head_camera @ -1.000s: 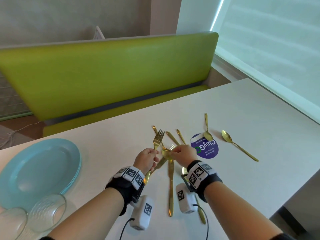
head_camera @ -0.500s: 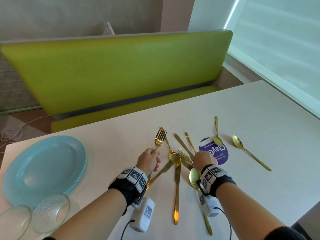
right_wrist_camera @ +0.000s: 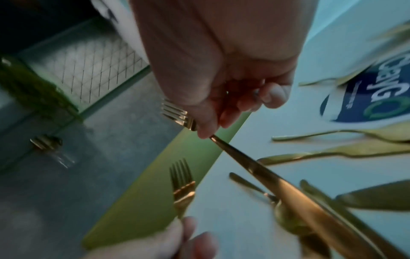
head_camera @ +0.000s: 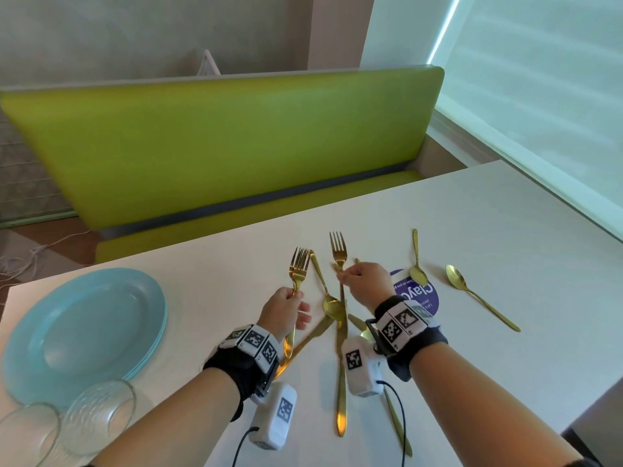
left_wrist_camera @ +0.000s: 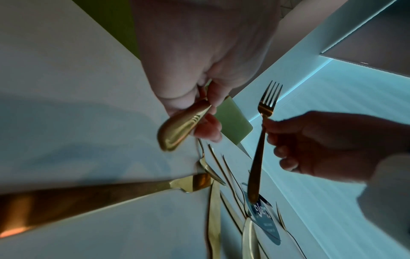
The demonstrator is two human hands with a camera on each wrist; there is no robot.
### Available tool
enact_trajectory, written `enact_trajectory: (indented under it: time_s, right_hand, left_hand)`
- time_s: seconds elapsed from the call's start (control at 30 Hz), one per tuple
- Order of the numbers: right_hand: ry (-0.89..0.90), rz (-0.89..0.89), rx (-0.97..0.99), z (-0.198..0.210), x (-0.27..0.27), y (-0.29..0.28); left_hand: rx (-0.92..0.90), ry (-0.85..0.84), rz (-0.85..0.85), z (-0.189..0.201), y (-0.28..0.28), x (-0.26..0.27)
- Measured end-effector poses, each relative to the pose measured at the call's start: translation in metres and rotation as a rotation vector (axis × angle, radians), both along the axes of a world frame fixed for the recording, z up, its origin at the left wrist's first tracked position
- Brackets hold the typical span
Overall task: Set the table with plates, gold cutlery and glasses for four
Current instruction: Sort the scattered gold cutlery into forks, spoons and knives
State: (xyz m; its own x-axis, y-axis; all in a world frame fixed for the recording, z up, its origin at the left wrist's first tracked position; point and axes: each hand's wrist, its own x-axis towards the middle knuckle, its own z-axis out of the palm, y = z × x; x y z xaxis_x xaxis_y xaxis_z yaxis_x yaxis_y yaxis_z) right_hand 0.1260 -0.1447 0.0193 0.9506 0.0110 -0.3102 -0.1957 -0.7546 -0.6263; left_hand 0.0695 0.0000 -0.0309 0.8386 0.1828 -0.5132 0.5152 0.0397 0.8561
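Observation:
My left hand (head_camera: 296, 298) grips the handles of gold forks (head_camera: 300, 264), two stacked by the look of it, tines pointing away from me. My right hand (head_camera: 344, 276) pinches the neck of another gold fork (head_camera: 338, 246) and holds it above the pile, just right of the left hand's forks. In the right wrist view this fork's tines (right_wrist_camera: 175, 113) stick out past the fingers and its handle (right_wrist_camera: 288, 189) runs back over the table. Loose gold knives and a spoon (head_camera: 332, 308) lie crossed under both hands. A stack of light blue plates (head_camera: 84, 328) sits at the left.
Two gold spoons (head_camera: 418, 271) (head_camera: 458, 283) lie to the right, one on a round purple sticker (head_camera: 419, 296). Two clear glasses (head_camera: 97, 416) (head_camera: 27, 433) stand at the near left corner. A green bench (head_camera: 219, 146) runs along the table's far edge.
My right hand has taken a fork out of the pile and raised it, tines away from me. My left hand has kept its forks and barely moved.

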Motion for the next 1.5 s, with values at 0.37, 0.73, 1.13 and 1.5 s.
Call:
enact_trajectory:
  time_s: [0.37, 0.73, 1.13, 1.5]
  right_hand:
    - [0.397, -0.027, 0.346, -0.005, -0.019, 0.019]
    - [0.264, -0.043, 0.151, -0.022, -0.011, 0.017]
    - [0.183, -0.153, -0.44, -0.05, 0.037, -0.048]
    - [0.139, -0.103, -0.528, -0.066, 0.046, -0.046]
  left_hand:
    - [-0.228, -0.012, -0.05, 0.012, -0.014, -0.005]
    - [-0.04, -0.013, -0.098, 0.003, -0.016, -0.002]
    - [0.028, 0.043, -0.068, -0.016, 0.006, 0.009]
    - [0.14, 0.039, -0.07, -0.021, 0.017, 0.012]
